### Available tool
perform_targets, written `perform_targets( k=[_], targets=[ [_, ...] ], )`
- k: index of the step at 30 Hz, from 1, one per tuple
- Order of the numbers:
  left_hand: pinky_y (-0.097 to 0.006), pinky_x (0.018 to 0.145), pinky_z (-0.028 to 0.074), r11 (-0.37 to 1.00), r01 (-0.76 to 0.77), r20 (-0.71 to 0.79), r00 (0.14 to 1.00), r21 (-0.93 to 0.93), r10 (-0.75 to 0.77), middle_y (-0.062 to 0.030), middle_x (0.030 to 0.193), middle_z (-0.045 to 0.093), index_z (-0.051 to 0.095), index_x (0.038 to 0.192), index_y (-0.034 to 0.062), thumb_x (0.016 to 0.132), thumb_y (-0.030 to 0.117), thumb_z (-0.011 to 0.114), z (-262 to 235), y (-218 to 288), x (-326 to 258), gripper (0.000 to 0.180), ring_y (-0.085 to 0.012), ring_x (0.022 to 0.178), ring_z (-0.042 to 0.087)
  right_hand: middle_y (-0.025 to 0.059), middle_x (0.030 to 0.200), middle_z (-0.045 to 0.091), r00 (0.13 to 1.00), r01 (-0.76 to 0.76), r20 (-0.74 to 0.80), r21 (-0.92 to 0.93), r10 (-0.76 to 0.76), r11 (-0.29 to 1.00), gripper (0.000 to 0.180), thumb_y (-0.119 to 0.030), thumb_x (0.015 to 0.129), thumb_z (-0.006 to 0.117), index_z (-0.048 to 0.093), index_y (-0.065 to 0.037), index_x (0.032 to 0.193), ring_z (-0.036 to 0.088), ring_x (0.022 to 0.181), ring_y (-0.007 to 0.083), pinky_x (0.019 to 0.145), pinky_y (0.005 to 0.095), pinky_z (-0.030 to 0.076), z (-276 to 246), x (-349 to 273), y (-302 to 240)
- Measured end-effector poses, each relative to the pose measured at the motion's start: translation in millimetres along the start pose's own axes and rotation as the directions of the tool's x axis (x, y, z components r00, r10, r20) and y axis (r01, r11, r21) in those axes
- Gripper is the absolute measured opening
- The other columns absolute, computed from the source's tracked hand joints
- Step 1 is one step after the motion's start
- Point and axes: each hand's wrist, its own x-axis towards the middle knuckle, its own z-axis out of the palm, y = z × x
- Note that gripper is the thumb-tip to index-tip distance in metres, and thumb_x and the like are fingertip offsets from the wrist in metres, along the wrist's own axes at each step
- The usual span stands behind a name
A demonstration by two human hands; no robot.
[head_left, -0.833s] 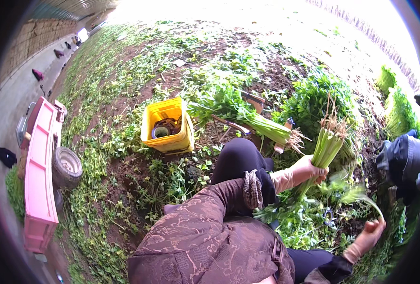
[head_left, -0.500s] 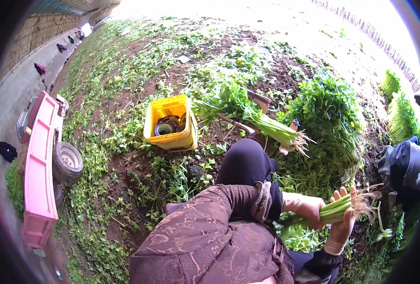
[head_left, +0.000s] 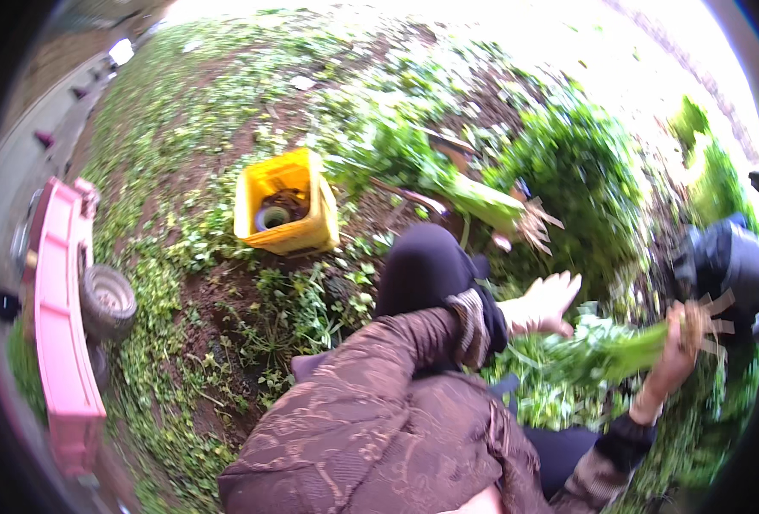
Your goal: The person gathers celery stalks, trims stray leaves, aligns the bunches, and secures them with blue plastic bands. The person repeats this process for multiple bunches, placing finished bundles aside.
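Note:
My right hand grips a bunch of celery close to its pale root end, the leafy tops trailing left toward my lap. My left hand is open, its fingers stretched out and apart from the bunch, above the leaves by my knee. Beyond it another celery bundle lies tilted across a low stand, roots toward the right. A large heap of leafy celery sits just past those roots. Motion blurs the bunch and the hand on it.
Left of my knee stands a yellow bucket holding a tape roll and brown items. A pink cart with a wheel is at far left. Dark clothing of what seems another person shows at right. Cut leaves litter the soil.
My left hand has let go of the celery and opened. My right hand has carried the bunch rightward. The view has shifted slightly, so the bucket and cart sit farther left.

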Motion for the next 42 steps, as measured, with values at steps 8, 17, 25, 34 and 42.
perform_targets(
  k=[8, 17, 25, 34, 42],
  targets=[
    [-0.05, 0.098, 0.045, 0.797, -0.588, -0.864, 0.322, 0.139, 0.387, -0.0248, 0.129, 0.051, 0.027, 0.147, -0.0033, 0.066, 0.017, 0.082, -100, 62, 66, 0.101, -0.0408, 0.118, 0.052, 0.0113, 0.113, 0.07, 0.847, 0.512, 0.015, -0.293, -0.531, 0.808, 0.027, -0.004, 0.094, 0.061, 0.067, -0.008, 0.12, 0.066, 0.107, 0.0222, 0.093, 0.0322, 0.052, 104, 76, -110],
    [-0.04, 0.07, 0.057, 0.472, -0.127, -0.141, 0.859, 0.872, 0.492, -0.0163, 0.087, 0.066, 0.052, 0.123, 0.0059, 0.083, 0.007, 0.064, -243, -101, 38, 0.042, -0.0301, 0.079, 0.069, 0.0147, 0.119, 0.067, 0.804, -0.579, 0.319, 0.614, 0.502, 0.536, 0.039, -0.029, 0.106, 0.041, 0.056, -0.001, 0.127, 0.064, 0.112, 0.029, 0.098, 0.0392, 0.05, 204, 96, 23],
    [-0.043, 0.077, 0.055, 0.798, -0.069, 0.05, 0.998, 0.598, 0.049, -0.0157, 0.098, 0.068, 0.058, 0.112, 0.0087, 0.089, 0.008, 0.051, -147, -238, 80, 0.024, -0.0338, 0.091, 0.068, 0.0065, 0.117, 0.066, 0.589, -0.807, 0.245, 0.14, 0.77, 0.573, 0.04, -0.03, 0.097, 0.065, 0.061, -0.001, 0.124, 0.061, 0.106, 0.0162, 0.097, 0.0295, 0.046, 273, -41, 155],
    [-0.043, 0.073, 0.055, 0.8, -0.158, 0.105, 0.987, 0.579, 0.119, -0.0155, 0.093, 0.067, 0.057, 0.117, 0.0077, 0.091, 0.011, 0.052, -137, -266, 84, 0.027, -0.034, 0.087, 0.068, 0.0185, 0.118, 0.062, 0.961, 0.172, 0.223, -0.018, -0.164, 0.985, 0.034, -0.027, 0.098, 0.057, 0.061, -0.003, 0.121, 0.057, 0.112, 0.0367, 0.101, 0.0483, 0.041, 364, 3, 106],
    [-0.041, 0.083, 0.054, 0.713, -0.259, 0.207, 0.965, 0.652, 0.161, -0.0152, 0.108, 0.064, 0.047, 0.138, 0.0053, 0.077, 0.003, 0.063, -131, -258, 91, 0.063, -0.0325, 0.095, 0.065, 0.01, 0.098, 0.062, 0.953, 0.113, 0.297, -0.157, -0.063, 0.981, 0.024, -0.026, 0.092, 0.059, 0.063, -0.007, 0.107, 0.058, 0.095, 0.0317, 0.089, 0.0504, 0.041, 381, -42, 129]
  ],
)
